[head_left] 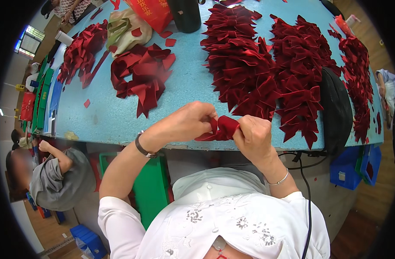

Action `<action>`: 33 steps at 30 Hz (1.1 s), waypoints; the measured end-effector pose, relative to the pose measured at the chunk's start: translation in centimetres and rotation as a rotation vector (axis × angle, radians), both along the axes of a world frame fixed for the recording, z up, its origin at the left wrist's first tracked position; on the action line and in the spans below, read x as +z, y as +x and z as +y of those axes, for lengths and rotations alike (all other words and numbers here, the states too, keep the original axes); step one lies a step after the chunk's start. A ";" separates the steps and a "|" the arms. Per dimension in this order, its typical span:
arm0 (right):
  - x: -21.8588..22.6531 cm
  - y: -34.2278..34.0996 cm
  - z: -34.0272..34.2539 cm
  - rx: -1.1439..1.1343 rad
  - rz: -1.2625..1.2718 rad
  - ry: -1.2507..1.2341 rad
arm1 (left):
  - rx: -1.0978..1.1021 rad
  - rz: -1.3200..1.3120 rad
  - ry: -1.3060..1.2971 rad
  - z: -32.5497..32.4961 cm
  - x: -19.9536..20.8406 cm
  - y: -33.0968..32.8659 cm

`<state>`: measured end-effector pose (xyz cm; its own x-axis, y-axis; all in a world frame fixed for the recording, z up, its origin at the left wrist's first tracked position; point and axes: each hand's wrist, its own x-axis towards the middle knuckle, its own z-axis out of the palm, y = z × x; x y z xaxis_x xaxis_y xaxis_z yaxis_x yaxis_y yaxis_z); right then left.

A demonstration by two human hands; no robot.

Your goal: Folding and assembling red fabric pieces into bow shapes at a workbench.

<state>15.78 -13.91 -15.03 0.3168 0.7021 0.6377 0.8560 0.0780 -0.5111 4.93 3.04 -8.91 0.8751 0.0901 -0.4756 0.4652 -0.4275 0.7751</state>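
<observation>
Just above the table's near edge, a dark red velvet ribbon bow (227, 127) is stretched between my hands. My left hand (189, 122) pinches its left side, fingers curled inward. On the other side my right hand (254, 133) is closed round the bow's right loop. The fingertips partly hide the middle of the ribbon. Beyond my hands lie long heaps of finished-looking red bows, one heap (238, 60) straight ahead and another (297, 77) to its right. Loose red ribbon strips (143, 71) are piled to the left.
A black padded bag (337, 110) leans at the table's right front, with a cable hanging near it. A dark cylinder (184, 15) and a red bag (151, 12) stand at the back. Below are a green crate (151, 187) and blue bins (345, 168). A co-worker (59, 177) sits at left.
</observation>
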 end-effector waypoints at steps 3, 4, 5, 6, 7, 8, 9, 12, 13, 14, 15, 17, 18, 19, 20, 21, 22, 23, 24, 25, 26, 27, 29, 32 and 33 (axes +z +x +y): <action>0.0 -0.1 0.3 -0.027 -0.073 0.007 | -0.110 -0.226 0.356 -0.8 0.4 0.1; -0.1 -0.2 0.4 -0.021 -0.070 0.010 | -0.166 -0.337 0.538 -1.1 0.5 0.0; -0.2 -0.2 0.5 -0.050 -0.042 0.021 | -0.168 -0.337 0.542 -1.6 0.3 0.1; -0.3 -0.1 0.5 -0.080 -0.012 0.032 | -0.025 -0.424 0.475 -2.2 -0.1 0.1; -0.4 -0.1 0.5 -0.112 0.017 0.042 | 0.116 -0.510 0.404 -2.8 -0.7 0.0; -0.4 -0.1 0.7 -0.122 0.020 0.049 | 0.251 -0.592 0.332 -3.4 -1.3 -0.1; -0.3 -0.2 0.9 -0.107 0.130 0.047 | 0.237 -0.592 0.335 -4.1 -2.0 -0.4; 0.1 -0.6 1.2 -0.074 0.355 0.052 | 0.760 -0.723 -0.111 -6.1 -4.6 -2.0; 0.2 -0.4 1.3 -0.043 0.524 0.010 | 0.750 -0.724 -0.112 -6.5 -4.9 -2.2; 0.3 -0.2 1.3 -0.009 0.692 -0.030 | 0.834 -0.749 -0.281 -6.9 -5.2 -2.3; 0.4 -0.1 1.3 0.028 0.860 -0.071 | 0.916 -0.769 -0.452 -7.2 -5.3 -2.5; -0.6 0.0 1.2 0.086 1.021 -0.064 | 0.989 -0.785 -0.622 -7.4 -5.3 -2.6; -0.8 -0.2 1.4 0.154 1.184 -0.067 | 1.004 -0.722 -0.720 -7.5 -5.2 -2.9; -0.7 -0.3 1.4 0.223 1.346 -0.071 | 1.017 -0.657 -0.818 -7.5 -5.0 -3.2; -0.6 -0.2 1.3 0.226 1.348 -0.070 | 1.028 -0.590 -0.915 -7.4 -4.9 -3.5; -0.4 0.0 1.1 0.275 1.389 -0.103 | 1.029 -0.590 -0.913 -7.1 -4.9 -3.7; 0.2 0.2 1.0 0.323 1.428 -0.136 | 1.022 -0.578 -0.918 -6.6 -5.1 -4.1; 0.6 0.3 0.9 0.372 1.465 -0.173 | 1.016 -0.569 -0.926 -6.2 -5.3 -4.3; 0.7 0.3 0.8 0.373 1.463 -0.175 | 1.010 -0.559 -0.934 -6.0 -5.2 -4.3; 0.7 0.2 0.7 0.361 1.437 -0.161 | 1.011 -0.562 -0.935 -6.0 -5.2 -4.3; 0.8 0.0 0.6 0.349 1.412 -0.147 | 1.033 -0.558 -0.937 -6.1 -5.1 -4.3; 0.8 -0.1 0.5 0.338 1.387 -0.133 | 1.056 -0.555 -0.938 -6.2 -5.0 -4.2; 0.6 -0.3 0.3 0.314 1.356 -0.113 | 1.078 -0.552 -0.942 -6.5 -5.0 -4.2; 0.3 -0.4 0.2 0.270 1.298 -0.065 | 1.019 -0.546 -0.899 -6.9 -4.9 -4.1; 0.2 -0.4 0.4 0.205 1.169 -0.072 | 1.017 -0.544 -0.901 -7.0 -4.9 -4.0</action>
<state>15.40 -13.48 -14.82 0.5580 0.8298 -0.0062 -0.1574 0.0985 -0.9826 0.90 -3.97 -13.79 0.7032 0.6230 -0.3426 -0.1675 0.6135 0.7718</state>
